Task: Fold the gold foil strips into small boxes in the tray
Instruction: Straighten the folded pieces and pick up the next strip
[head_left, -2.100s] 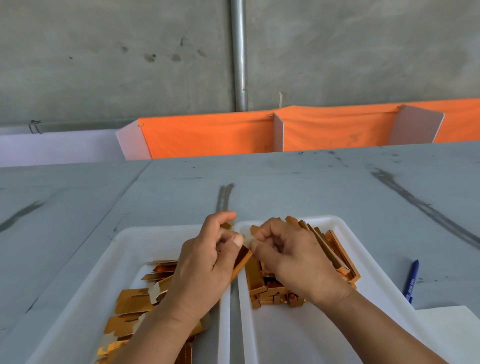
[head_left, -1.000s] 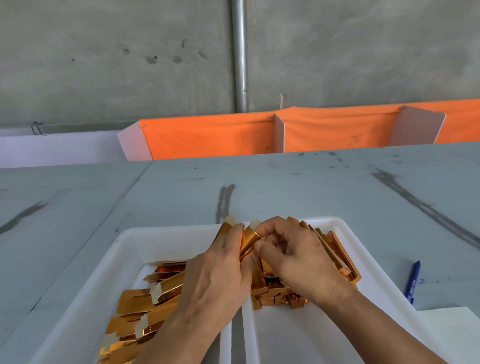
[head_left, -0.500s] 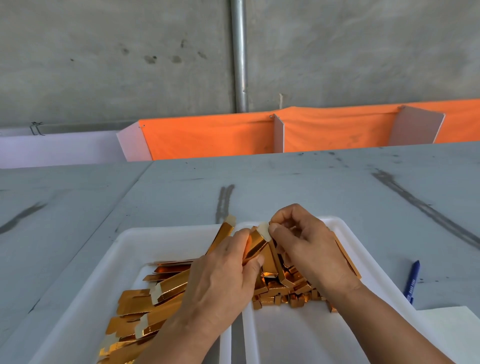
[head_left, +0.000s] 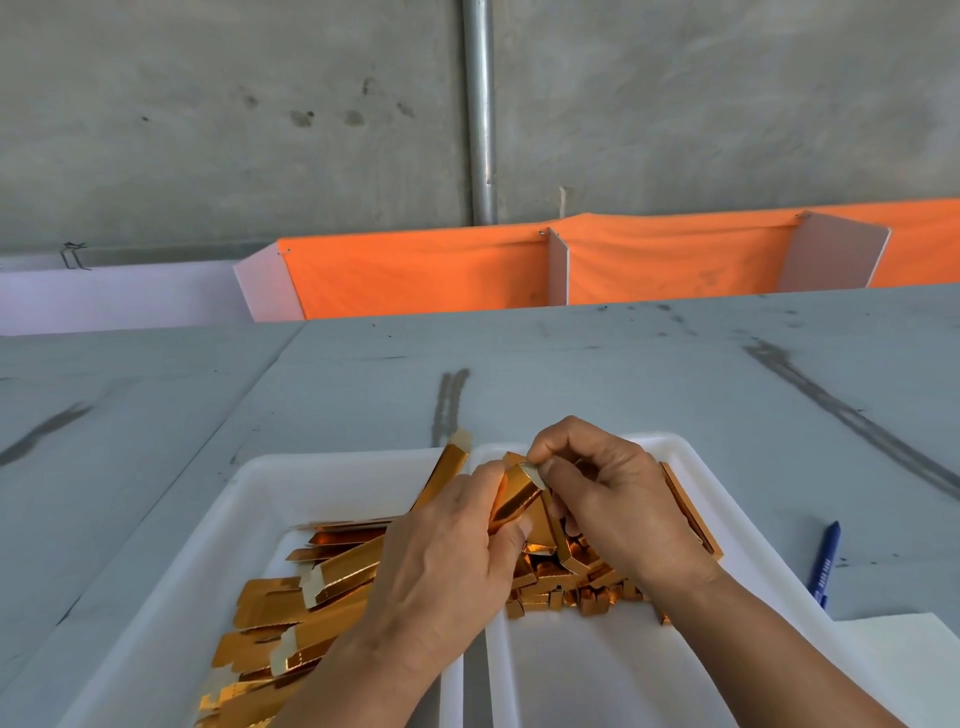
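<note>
Two white trays sit side by side at the table's near edge. The left tray (head_left: 156, 597) holds a heap of flat gold foil strips (head_left: 291, 603). The right tray (head_left: 737, 545) holds a pile of folded gold boxes (head_left: 571, 587). My left hand (head_left: 447, 566) grips a partly folded gold strip (head_left: 514, 499) above the gap between the trays; one long end (head_left: 447, 467) sticks up past my fingers. My right hand (head_left: 608, 499) pinches the white end flap of that strip between thumb and forefinger.
A blue pen (head_left: 823, 566) lies on the grey table right of the right tray, beside a white sheet (head_left: 893, 660). Orange cloth dividers (head_left: 426, 275) stand along the table's far edge, before a concrete wall with a metal pipe (head_left: 480, 109).
My hands rose slightly over the trays. The strip's folded end has come up between them, and my right thumb and forefinger have shifted onto its white end flap.
</note>
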